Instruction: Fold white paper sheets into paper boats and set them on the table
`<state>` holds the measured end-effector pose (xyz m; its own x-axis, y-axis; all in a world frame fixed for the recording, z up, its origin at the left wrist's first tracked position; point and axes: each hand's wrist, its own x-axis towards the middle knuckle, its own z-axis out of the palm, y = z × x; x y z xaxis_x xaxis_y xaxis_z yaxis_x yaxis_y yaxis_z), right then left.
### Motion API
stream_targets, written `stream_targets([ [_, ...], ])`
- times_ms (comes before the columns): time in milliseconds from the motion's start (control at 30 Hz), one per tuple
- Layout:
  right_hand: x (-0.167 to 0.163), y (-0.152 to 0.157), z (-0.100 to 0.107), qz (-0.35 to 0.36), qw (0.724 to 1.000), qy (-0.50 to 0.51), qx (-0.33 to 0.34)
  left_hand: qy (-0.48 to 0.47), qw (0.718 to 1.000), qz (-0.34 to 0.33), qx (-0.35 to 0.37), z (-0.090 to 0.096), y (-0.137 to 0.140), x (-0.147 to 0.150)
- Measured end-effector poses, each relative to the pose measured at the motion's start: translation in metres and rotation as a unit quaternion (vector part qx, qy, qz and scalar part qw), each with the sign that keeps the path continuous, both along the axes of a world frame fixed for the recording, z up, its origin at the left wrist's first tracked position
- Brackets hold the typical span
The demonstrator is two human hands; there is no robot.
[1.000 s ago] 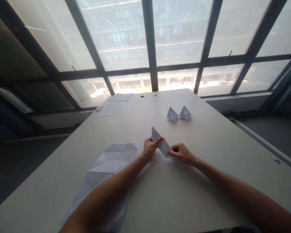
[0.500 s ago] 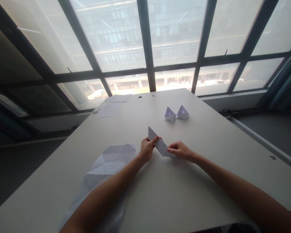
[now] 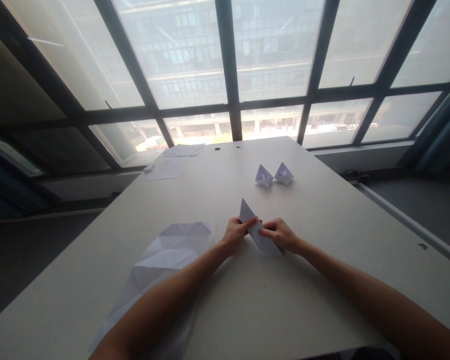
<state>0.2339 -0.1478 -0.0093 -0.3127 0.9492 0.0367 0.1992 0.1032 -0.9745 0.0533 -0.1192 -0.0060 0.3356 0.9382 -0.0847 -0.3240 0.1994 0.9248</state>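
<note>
A folded white paper (image 3: 263, 240) with a pointed upper end is held between both hands, just over the table. My left hand (image 3: 237, 234) pinches its upper part, thumb lying across the front face. Close beside it, my right hand (image 3: 281, 235) grips the paper's right edge, thumb on the near face. The fingers behind the paper are largely hidden. Beyond the hands stand two folded paper boats, a left boat (image 3: 264, 176) and a right boat (image 3: 284, 174), side by side.
A large creased paper sheet (image 3: 161, 255) lies left, partly under my left forearm. At the far left of the white table (image 3: 322, 270) are flat paper sheets (image 3: 168, 167) and a small white object (image 3: 147, 169). Tall windows rise behind the table. A small dark mark (image 3: 423, 246) lies at right.
My left hand has moved right, nearer to my right hand. The folded paper has shifted right and turned steeper, its lower end now dropping below my right hand.
</note>
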Motion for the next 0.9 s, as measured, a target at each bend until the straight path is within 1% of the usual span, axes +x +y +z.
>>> stream_targets([
  [133,0.003,0.001,0.005,0.028,0.999,-0.028,-0.005,-0.044,0.996,0.072,-0.003,-0.001,0.011,-0.005],
  [267,0.006,0.001,0.008,0.057,0.998,-0.036,-0.015,-0.058,0.992,0.116,-0.001,0.0,0.017,-0.009],
  [367,0.007,0.001,0.01,0.065,0.997,-0.039,-0.024,-0.064,0.989,0.135,0.004,0.003,0.017,-0.01],
  [467,0.009,0.002,0.013,0.066,0.996,-0.044,-0.026,-0.064,0.988,0.14,0.013,0.004,0.016,-0.01],
  [667,0.014,0.003,0.013,0.111,0.992,-0.05,-0.026,-0.088,0.984,0.154,-0.001,0.002,0.022,-0.015],
  [733,0.015,0.003,0.01,0.102,0.994,-0.04,-0.028,-0.108,0.985,0.132,-0.008,0.002,0.024,-0.017],
  [767,0.015,0.003,0.008,0.088,0.995,-0.03,-0.028,-0.116,0.988,0.103,-0.011,0.003,0.024,-0.017],
  [833,0.014,0.003,0.004,0.056,0.998,-0.017,-0.019,-0.113,0.993,0.028,-0.017,0.003,0.02,-0.016],
  [900,0.013,0.004,0.001,0.012,1.0,-0.004,-0.003,-0.091,0.993,-0.074,-0.023,0.002,0.013,-0.013],
])
